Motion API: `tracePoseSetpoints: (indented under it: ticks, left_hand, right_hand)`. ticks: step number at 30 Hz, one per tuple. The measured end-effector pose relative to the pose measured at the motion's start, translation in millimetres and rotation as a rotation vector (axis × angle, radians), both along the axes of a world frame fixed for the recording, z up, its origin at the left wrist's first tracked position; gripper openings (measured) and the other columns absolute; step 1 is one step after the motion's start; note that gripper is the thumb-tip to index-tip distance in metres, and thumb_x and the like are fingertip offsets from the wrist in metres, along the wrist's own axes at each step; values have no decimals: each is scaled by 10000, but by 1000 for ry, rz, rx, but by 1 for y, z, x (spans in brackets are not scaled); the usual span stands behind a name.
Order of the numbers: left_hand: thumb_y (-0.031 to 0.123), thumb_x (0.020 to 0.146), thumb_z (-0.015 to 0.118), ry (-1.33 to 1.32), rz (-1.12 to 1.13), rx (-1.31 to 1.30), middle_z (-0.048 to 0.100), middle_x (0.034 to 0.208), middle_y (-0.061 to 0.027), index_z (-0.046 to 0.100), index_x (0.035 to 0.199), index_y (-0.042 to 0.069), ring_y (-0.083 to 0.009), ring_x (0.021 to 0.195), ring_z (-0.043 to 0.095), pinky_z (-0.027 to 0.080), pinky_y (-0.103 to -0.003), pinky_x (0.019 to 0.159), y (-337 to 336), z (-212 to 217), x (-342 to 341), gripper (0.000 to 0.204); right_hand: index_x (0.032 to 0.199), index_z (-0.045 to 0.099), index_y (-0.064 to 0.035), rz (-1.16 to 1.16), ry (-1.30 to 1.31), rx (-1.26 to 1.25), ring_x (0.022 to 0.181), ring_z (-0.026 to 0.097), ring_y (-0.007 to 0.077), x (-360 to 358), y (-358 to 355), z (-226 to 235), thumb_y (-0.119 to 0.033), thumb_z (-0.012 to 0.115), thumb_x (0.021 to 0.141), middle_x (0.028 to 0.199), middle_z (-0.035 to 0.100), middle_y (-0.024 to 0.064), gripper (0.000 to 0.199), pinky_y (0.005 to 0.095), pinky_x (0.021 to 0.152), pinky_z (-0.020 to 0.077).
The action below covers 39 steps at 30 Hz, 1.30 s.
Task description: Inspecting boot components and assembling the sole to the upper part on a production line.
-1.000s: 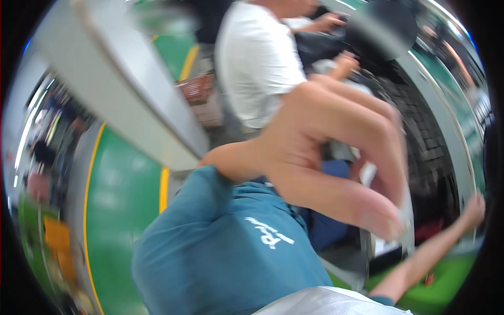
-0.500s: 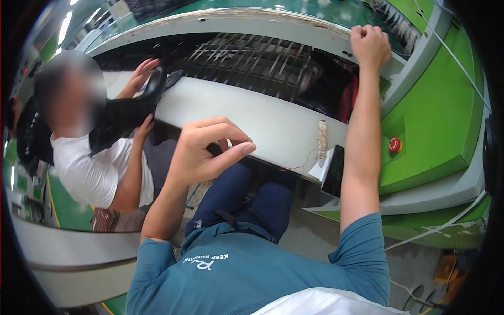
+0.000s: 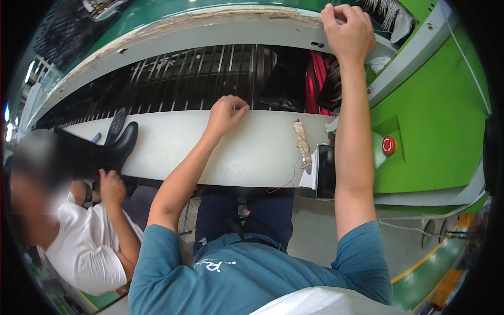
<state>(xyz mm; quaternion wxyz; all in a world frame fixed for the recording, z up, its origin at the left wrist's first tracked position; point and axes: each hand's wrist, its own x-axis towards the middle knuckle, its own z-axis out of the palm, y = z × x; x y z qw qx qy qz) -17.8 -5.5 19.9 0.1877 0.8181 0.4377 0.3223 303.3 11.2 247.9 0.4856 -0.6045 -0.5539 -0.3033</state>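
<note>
**A:** Where's your left hand (image 3: 227, 113) sitting?

**B:** On the far edge of the white ledge (image 3: 231, 157) that runs across in front of you. Your fingers are curled in loosely, tips touching the ledge's rim just where the dark slatted bed (image 3: 184, 79) begins. I can't make out anything held in it; the grip looks nearly shut on itself.

**A:** And your right hand (image 3: 347, 29)?

**B:** Up high and well apart from the left. It's closed in a fist over the grey upper rail (image 3: 210, 34) of the machine, near the top right corner, your arm stretched straight up to it. Whether there's something small inside the fist, I can't tell.

**A:** What lies between your two arms?

**B:** On the ledge, just left of your right forearm, a small pale bundle wrapped in thin wire (image 3: 303, 144), and beside it a black flat device (image 3: 325, 170) standing at the ledge's right end. Behind them, in the opening, red and black material (image 3: 315, 79) hangs down.

**A:** Further out?

**B:** To your right, the green machine housing with a red round button (image 3: 388, 145). To your left, another person in a white shirt (image 3: 86, 249) sits low, one hand (image 3: 109, 184) raised to a black boot (image 3: 118, 147) that rests on the left part of the same ledge.
</note>
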Motion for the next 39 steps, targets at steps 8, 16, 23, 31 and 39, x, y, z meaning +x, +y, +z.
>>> tracePoseSetpoints:
  ticks: [8,16,23,31,39]
  left_hand:
    - [194,931,827,-99,-13,68,786,1011,-105,822,947,39,-319,1021,718,592,-440,900,21,-22,7,156]
    - [204,954,826,-167,39,-73,783,1031,-115,826,994,33,-327,1040,714,580,-443,905,27,-29,2,176]
    - [209,949,821,-157,94,-72,783,1033,-117,824,982,40,-331,1055,721,583,-455,918,27,-31,-12,172]
    - [187,936,824,-275,12,-53,778,1017,-104,822,964,51,-313,1012,725,592,-440,883,26,-27,16,138]
    - [177,1040,800,-876,86,-162,816,1062,-66,819,1098,15,-116,902,748,597,-282,835,52,-7,-44,173]
  right_hand:
    - [914,756,14,195,312,-270,728,683,151,11,7,27,-217,832,937,793,741,68,245,348,711,549]
    - [1054,837,-24,-447,-190,-760,1140,757,417,261,166,44,-424,677,948,1172,816,198,444,499,972,578]
    - [1274,746,106,-407,281,-873,1204,737,455,194,167,26,-187,581,937,1303,756,298,476,544,1047,536]
    - [1190,644,91,203,913,-24,1071,749,345,140,103,83,175,815,780,1253,698,240,452,477,809,702]
    - [1450,460,70,636,838,340,1137,746,293,0,-10,65,83,831,935,1259,711,226,635,454,949,685]
